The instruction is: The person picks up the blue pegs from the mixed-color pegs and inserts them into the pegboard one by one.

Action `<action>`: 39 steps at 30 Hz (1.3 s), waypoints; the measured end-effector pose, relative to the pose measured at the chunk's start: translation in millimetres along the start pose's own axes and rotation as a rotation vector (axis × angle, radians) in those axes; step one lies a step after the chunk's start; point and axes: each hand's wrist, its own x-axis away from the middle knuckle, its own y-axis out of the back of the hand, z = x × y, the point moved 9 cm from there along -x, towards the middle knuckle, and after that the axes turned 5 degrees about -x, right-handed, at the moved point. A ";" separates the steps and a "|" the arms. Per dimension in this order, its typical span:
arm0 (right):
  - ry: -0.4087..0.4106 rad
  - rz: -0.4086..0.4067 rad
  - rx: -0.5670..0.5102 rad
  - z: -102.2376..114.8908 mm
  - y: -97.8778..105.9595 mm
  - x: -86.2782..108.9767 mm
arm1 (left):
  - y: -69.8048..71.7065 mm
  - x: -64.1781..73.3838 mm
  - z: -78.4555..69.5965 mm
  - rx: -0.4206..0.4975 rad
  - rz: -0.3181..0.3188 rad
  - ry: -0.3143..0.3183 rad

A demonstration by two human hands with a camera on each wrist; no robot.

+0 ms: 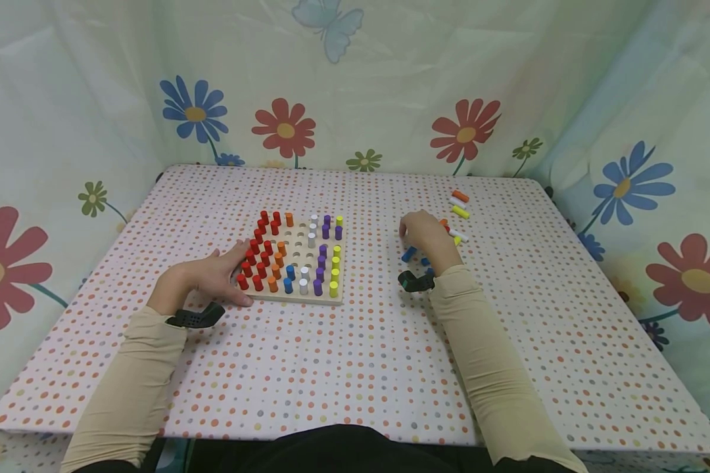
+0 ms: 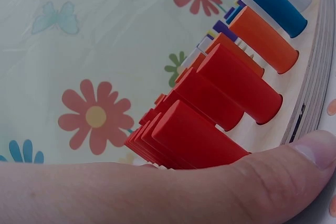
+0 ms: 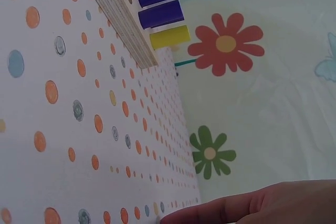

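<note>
Firstly, at the near side, beige sleeves (image 1: 127,387) extend over a dot-patterned surface (image 1: 307,368). A black device (image 1: 196,316) is fitted at the left wrist, a similar one (image 1: 415,282) at the right.

The left hand (image 1: 213,272) rests against a wooden peg board (image 1: 338,300), which lies flat, left of centre. Its grip is spread, thumb at the near left corner, fingers along the left side. Upright in the board, left to right, stand red pegs (image 1: 261,270) in two files, orange pegs (image 1: 275,271), two blue pegs (image 1: 288,286), white pegs (image 1: 303,286), purple pegs (image 1: 317,288) and yellow pegs (image 1: 334,290); one purple peg (image 1: 338,232) stands in the rightmost file. Bare holes show mid-board.

The right hand (image 1: 428,238) is well apart from the board, to its right, lowered near loose blue pegs (image 1: 410,253). Its fingertips are partly hidden; whether the grip pinches anything cannot be told. Just beside it lie loose orange, red, white and yellow pegs (image 1: 459,235). Farther out, three pegs (image 1: 460,212), orange, white and yellow, lie close together.

At the back hangs a curtain (image 1: 390,85) printed with flowers (image 1: 284,131) and a butterfly (image 1: 331,26).
</note>
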 end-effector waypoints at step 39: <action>0.101 -0.262 -0.201 20.0 27.0 -5.2 | 0.6 -2.1 0.7 -0.026 -0.004 -0.001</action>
